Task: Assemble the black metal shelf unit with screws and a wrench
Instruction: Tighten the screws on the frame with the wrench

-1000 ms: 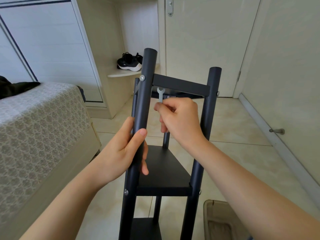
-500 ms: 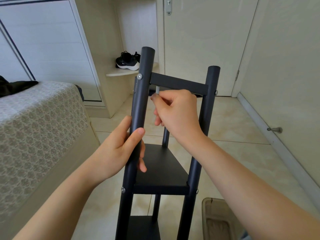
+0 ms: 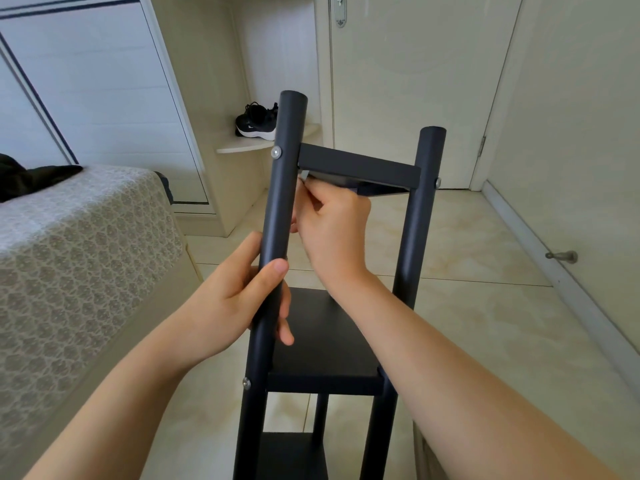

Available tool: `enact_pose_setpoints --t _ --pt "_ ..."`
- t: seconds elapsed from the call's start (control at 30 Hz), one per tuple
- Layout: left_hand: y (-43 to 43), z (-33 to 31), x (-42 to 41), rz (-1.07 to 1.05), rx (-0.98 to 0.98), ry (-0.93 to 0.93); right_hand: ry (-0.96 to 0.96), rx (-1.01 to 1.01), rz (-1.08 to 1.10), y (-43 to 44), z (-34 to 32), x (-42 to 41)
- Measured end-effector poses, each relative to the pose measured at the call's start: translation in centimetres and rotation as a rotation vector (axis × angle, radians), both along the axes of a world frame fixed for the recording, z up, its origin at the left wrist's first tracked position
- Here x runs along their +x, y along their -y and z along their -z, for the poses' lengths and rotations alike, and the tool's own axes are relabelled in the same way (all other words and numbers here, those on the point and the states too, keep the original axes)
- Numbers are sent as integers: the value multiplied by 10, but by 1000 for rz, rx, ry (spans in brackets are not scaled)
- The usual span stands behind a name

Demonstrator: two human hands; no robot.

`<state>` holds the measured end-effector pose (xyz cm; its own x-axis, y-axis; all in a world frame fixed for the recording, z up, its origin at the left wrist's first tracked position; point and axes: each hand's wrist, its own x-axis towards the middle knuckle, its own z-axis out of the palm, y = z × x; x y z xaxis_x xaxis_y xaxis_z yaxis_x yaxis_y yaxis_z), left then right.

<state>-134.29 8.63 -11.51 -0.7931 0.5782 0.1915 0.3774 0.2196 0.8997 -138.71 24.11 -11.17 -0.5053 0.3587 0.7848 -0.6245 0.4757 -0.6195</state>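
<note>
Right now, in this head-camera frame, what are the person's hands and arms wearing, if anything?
Nothing is worn. The left hand and right hand are bare: no gloves, rings or watch visible. Both forearms run bare from the wrists down to the bottom frame edge, with no sleeve, strap, bracelet or marking in sight. The upper arms lie outside the picture, so any sleeve there cannot be judged.
</note>
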Motion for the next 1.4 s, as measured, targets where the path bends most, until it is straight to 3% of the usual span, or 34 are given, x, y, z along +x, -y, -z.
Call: enact_pose_setpoints --t 0.2,0.37,0.63,0.77,1.0,1.23,1.4 --pt "2 0 0 -26 1 2 -78 2 98 11 2 -12" --pt "2 0 -1 -48 6 -9 -7 -7 59 12 -1 -6" --pt "3 4 -4 -85 32 -29 485 67 -156 -12 5 29" --pt "3 6 -6 -103 33 -53 606 181 -171 -23 5 58" --pt "2 7 -7 -85 -11 -74 506 160 -158 -42 -9 97" --pt "6 10 -7 -170 -69 -127 512 233 98 -87 -7 106" --pt "7 9 -7 -201 -86 -157 590 106 -33 -97 -7 107"
